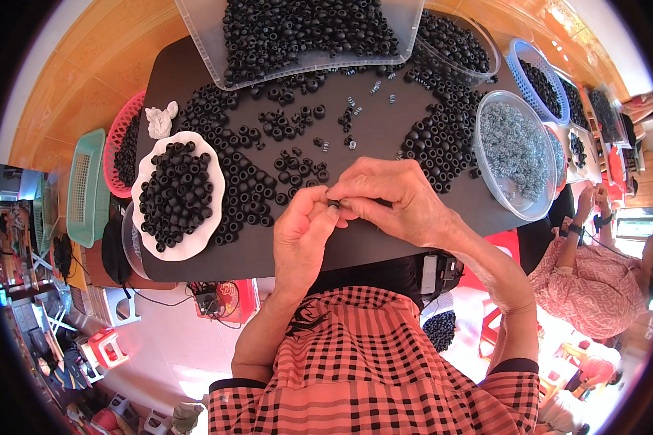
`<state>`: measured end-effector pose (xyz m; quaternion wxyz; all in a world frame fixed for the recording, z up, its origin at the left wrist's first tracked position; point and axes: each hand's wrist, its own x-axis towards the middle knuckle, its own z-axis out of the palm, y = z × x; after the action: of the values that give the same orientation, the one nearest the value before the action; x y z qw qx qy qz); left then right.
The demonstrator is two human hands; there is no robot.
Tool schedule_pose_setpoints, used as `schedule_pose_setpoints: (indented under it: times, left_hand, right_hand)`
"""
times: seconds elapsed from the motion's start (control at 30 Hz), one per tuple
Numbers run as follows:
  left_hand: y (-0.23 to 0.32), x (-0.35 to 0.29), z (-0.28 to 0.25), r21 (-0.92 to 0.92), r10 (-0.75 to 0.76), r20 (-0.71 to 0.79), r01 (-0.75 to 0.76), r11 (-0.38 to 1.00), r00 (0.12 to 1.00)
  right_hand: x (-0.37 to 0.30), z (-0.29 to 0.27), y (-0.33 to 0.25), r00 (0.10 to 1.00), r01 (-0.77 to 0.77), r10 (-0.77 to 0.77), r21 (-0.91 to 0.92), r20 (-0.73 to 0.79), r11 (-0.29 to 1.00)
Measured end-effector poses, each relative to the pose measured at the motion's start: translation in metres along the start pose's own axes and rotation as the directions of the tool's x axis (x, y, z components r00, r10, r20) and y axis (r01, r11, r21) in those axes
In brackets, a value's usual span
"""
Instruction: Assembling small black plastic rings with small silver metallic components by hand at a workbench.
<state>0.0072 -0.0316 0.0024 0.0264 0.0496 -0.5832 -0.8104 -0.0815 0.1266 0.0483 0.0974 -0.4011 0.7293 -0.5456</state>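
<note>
Above the near edge of the dark table (261, 264), my left hand (301, 232) and my right hand (395, 203) meet with fingertips pinched together. Between them, a small black round piece (334, 204) shows at the left thumb tip; the right fingers hide whatever else may be there. Just beyond lie loose black pieces (297, 168), ball-shaped with holes, and several small metal springs (375, 87). To the left a white scalloped plate (216, 206) carries a heap of the black pieces. On the right, a clear round tub (519, 212) is filled with springs (515, 145).
A large clear bin (297, 71) of black pieces stands at the far side, beside a round clear tub (488, 75). Left are crumpled tissue (159, 119), a pink basket (112, 156) and a green basket (87, 188). A blue basket (519, 65) and a co-worker (595, 283) are right.
</note>
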Motion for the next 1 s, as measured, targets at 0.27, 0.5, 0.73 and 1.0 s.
schedule_pose_setpoints:
  times: [0.27,0.5,0.73,1.0]
  left_hand:
    - [-0.003,-0.003,-0.001,-0.009,-0.007,-0.01,0.007,1.0,1.0]
    - [0.004,-0.002,0.002,-0.026,-0.013,0.015,0.013,1.0,1.0]
    - [0.007,-0.002,0.001,0.011,-0.019,0.024,0.018,1.0,1.0]
    - [0.003,-0.001,0.0,-0.072,-0.023,0.008,0.023,0.997,1.0]
  right_hand:
    - [-0.003,0.006,0.0,0.998,-0.01,0.012,0.024,-0.061,1.0]
    - [0.046,-0.006,0.032,0.984,0.101,-0.155,-0.432,-0.091,0.896]
    - [0.076,0.006,0.042,0.985,0.171,-0.135,-0.659,0.106,0.732]
    - [0.044,-0.006,0.009,0.945,-0.304,0.311,0.084,-0.104,0.949]
